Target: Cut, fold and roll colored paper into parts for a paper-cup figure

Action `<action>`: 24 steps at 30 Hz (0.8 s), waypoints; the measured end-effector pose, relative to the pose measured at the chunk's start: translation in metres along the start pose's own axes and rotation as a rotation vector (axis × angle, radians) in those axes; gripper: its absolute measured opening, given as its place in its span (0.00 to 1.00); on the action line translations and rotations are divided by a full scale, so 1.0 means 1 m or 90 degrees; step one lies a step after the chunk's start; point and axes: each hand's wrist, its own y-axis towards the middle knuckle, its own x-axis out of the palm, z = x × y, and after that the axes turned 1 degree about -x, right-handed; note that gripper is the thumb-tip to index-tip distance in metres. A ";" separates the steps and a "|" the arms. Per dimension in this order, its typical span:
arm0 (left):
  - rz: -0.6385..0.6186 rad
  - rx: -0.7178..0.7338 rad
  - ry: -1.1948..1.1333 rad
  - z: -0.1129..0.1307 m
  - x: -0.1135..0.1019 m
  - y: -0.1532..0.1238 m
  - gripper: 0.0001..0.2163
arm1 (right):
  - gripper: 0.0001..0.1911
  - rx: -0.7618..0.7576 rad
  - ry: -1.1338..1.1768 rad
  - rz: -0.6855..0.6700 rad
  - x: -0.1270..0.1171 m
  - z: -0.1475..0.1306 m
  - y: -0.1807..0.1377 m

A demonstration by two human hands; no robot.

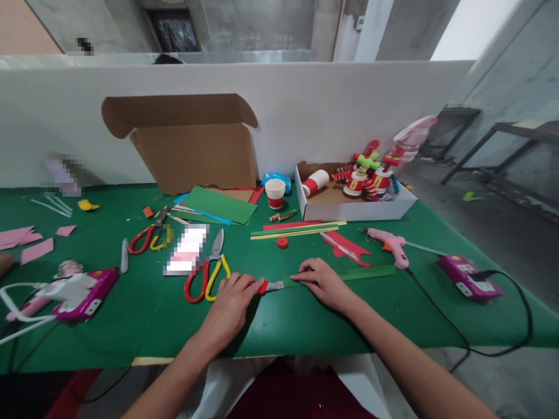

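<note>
My left hand [236, 299] is closed over a small red object with a grey end [274, 286]; most of it is hidden under my fingers, and I cannot make out its kind. Its grey end meets the left end of a long green paper strip [369, 273] lying on the table. My right hand [322, 282] grips that strip near this end, fingertips bent down onto it. Left of my left hand lie scissors [207, 273] with one red and one yellow handle. A red disc [282, 242] sits beyond both hands.
A pink glue gun [391, 241] and a purple power strip [469, 278] with cords lie right. Farther back are a paper cup [275, 194], coloured paper sheets [222, 203] and a white box [362, 210] of cup figures. Another person's hand [5, 265] shows at the left edge.
</note>
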 end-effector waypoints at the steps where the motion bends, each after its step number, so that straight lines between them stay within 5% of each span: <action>1: 0.003 -0.003 -0.002 0.000 0.000 -0.001 0.22 | 0.15 0.001 -0.001 -0.003 0.000 0.000 0.000; 24: -0.010 -0.028 0.027 0.007 0.003 -0.009 0.24 | 0.15 -0.001 0.011 -0.006 0.000 0.000 0.000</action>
